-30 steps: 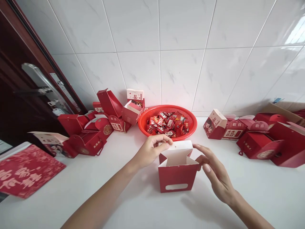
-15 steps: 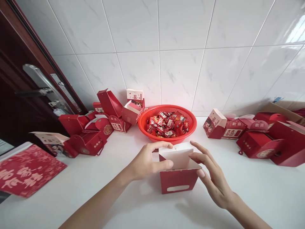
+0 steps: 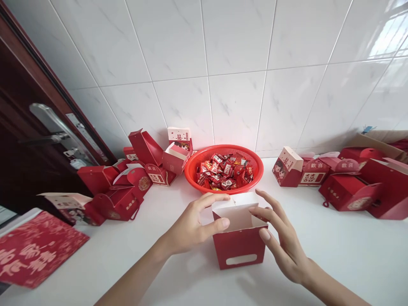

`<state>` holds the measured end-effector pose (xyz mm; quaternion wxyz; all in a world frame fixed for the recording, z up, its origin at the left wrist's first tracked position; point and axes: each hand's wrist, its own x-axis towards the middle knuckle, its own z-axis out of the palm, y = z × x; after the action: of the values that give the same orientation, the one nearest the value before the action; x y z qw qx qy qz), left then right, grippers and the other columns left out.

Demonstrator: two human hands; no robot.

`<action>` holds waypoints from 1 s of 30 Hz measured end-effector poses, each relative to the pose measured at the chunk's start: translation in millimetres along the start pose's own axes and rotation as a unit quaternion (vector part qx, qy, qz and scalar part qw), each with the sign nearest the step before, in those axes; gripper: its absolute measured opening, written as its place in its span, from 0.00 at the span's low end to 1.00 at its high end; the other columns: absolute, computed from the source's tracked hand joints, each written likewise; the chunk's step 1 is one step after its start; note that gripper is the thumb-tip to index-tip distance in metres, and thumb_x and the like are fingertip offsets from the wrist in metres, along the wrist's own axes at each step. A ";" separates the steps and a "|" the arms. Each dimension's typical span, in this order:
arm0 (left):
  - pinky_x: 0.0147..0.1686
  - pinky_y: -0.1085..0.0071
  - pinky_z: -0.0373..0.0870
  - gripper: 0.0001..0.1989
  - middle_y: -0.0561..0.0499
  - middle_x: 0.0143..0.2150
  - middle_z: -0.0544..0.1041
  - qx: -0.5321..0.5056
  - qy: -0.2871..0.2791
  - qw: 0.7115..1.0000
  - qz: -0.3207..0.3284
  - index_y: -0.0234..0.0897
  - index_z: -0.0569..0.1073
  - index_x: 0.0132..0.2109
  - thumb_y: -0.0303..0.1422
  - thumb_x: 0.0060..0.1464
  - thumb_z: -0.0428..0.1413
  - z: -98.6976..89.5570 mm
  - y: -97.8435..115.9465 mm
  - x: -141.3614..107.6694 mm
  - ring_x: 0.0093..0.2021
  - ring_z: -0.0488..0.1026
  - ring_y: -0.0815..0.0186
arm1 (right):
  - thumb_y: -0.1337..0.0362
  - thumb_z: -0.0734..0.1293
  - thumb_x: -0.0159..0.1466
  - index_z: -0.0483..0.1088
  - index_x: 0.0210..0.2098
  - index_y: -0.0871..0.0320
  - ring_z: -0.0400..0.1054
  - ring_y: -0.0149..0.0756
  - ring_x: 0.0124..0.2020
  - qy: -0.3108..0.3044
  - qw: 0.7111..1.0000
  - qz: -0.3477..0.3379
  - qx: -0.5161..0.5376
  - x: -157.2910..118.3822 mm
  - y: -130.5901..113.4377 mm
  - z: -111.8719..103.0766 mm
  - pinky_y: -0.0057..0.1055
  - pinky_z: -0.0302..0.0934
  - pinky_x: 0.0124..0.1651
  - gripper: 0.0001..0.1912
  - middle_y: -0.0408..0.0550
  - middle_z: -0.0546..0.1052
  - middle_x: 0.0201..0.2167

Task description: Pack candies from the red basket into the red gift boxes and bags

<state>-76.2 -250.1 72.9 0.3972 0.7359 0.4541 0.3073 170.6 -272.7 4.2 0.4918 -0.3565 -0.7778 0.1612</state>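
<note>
An open-topped red box (image 3: pixel 239 246) with a white inside and a pale oval on its front stands on the white table. My left hand (image 3: pixel 194 223) is at the box's left rim, thumb and fingers apart. On the right rim, my right hand (image 3: pixel 283 238) has its fingers spread, with a fingertip over the opening. Just behind the box sits a red plastic basket (image 3: pixel 257 180) holding several wrapped candies (image 3: pixel 227 171).
Several red boxes (image 3: pixel 119 203) cluster at the left, more boxes (image 3: pixel 346 191) at the right. A red printed bag (image 3: pixel 41 248) lies at the left edge. A cardboard box (image 3: pixel 369 142) is at the far right. A tiled wall (image 3: pixel 236 106) rises behind.
The view has tilted and shifted slightly. Both hands remain around the box with nearly the same finger positions, and more of its front face shows.
</note>
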 end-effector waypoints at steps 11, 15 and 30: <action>0.56 0.65 0.72 0.15 0.47 0.54 0.80 0.053 0.023 0.996 0.069 0.46 0.80 0.54 0.37 0.61 0.59 -15.2 -9.8 4.4 0.55 0.76 0.58 | 0.65 0.67 0.68 0.63 0.56 0.52 0.75 0.43 0.46 0.002 0.995 -0.076 -0.063 18.9 6.6 16.9 0.40 0.74 0.44 0.18 0.67 0.59 0.68; 0.58 0.65 0.72 0.14 0.49 0.52 0.81 0.066 0.008 0.994 0.084 0.49 0.81 0.52 0.37 0.60 0.60 -25.2 -12.9 19.6 0.55 0.77 0.59 | 0.63 0.67 0.69 0.63 0.57 0.52 0.75 0.41 0.43 -0.001 0.996 -0.056 -0.064 28.2 11.4 22.4 0.41 0.74 0.44 0.18 0.68 0.57 0.69; 0.55 0.66 0.72 0.13 0.47 0.51 0.83 0.192 0.126 0.973 0.019 0.38 0.81 0.46 0.33 0.59 0.53 -62.1 -39.9 143.3 0.53 0.78 0.58 | 0.47 0.61 0.69 0.68 0.32 0.56 0.63 0.32 0.26 0.065 0.944 0.285 0.153 6.1 45.0 34.5 0.29 0.62 0.29 0.19 0.45 0.72 0.27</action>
<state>-86.5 -89.6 82.3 0.1816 0.7624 0.5368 0.3124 156.5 -233.7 -34.9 0.5235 -0.4933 -0.5764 0.3878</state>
